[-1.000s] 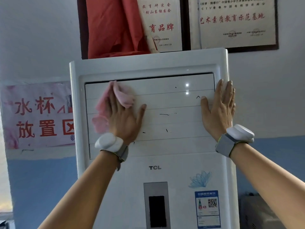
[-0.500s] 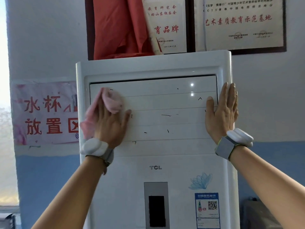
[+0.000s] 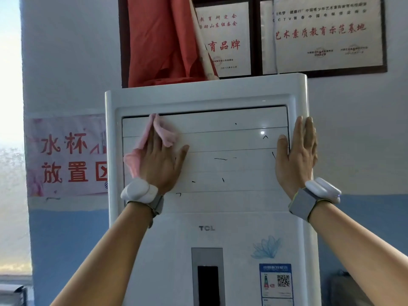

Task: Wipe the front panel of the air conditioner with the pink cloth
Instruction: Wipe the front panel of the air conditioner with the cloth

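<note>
A tall white air conditioner [image 3: 207, 217] stands against the wall, its slatted front panel [image 3: 220, 168] marked with several short black strokes. My left hand [image 3: 162, 164] presses the pink cloth [image 3: 163, 133] flat against the upper left of the slats; the cloth sticks out above the fingers and at the hand's left side. My right hand [image 3: 295, 155] lies flat and open on the panel's right edge, holding nothing. Both wrists wear white bands.
Red fabric [image 3: 159, 40] and two framed certificates [image 3: 326, 32] hang on the wall above the unit. A pink paper sign [image 3: 66, 155] with red characters is to the left. A bright window [image 3: 10, 151] fills the far left edge.
My left hand with the cloth went left and down a little, then came back right and up over the top slats. The right hand stayed on the right edge.
</note>
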### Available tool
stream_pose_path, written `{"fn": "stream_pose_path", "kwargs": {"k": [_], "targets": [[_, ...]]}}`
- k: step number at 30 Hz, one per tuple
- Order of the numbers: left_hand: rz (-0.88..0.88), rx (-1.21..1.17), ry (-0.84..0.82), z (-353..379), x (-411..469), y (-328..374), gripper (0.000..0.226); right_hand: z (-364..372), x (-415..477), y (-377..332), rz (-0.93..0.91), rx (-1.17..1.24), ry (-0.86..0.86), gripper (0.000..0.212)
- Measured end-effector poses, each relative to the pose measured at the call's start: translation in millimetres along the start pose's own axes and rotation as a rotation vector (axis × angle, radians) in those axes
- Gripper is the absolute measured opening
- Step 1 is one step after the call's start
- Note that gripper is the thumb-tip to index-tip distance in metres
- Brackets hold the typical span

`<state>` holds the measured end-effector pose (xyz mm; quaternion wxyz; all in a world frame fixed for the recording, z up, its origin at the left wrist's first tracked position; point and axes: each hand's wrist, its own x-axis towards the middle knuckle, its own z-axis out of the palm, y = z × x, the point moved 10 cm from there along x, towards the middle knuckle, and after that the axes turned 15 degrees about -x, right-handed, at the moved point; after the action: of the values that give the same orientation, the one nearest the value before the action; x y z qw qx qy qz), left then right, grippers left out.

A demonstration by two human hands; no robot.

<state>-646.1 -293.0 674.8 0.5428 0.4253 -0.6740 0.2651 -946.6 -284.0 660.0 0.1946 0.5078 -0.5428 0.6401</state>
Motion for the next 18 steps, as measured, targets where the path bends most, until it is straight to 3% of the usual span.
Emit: {"fn": "stream_pose_path", "kwargs": {"k": [4,7,9,12,14,18], "targets": [[-0.156,0.025,0.02,-16.1,-9.6,-38.0,0.09,0.1,-0.7,-1.2,-0.007,-0.005,0.012,0.055],[0.037,0.012,-0.105,17.5,-20.7,-2.2,0.089,0.1,-1.1,-2.2,-0.006,-0.004,0.019,0.055],[0.101,0.016,-0.084,16.5,-22.2,2.7,0.083,-0.6,-1.0,-0.9,-0.003,0.002,0.017,0.054],[-0.041,-0.006,0.054,-11.8,-11.3,-29.4,0.084,-1.2,0.2,-0.1,-0.005,0.019,0.005,0.054],[-0.126,-0.056,0.041,-8.9,-8.1,-31.7,0.091,-0.9,-0.1,0.1,-0.006,0.012,0.007,0.054],[0.125,-0.006,-0.121,24.2,-13.3,14.1,0.083,-1.6,-1.4,-1.2,0.008,0.008,0.027,0.054]]}}
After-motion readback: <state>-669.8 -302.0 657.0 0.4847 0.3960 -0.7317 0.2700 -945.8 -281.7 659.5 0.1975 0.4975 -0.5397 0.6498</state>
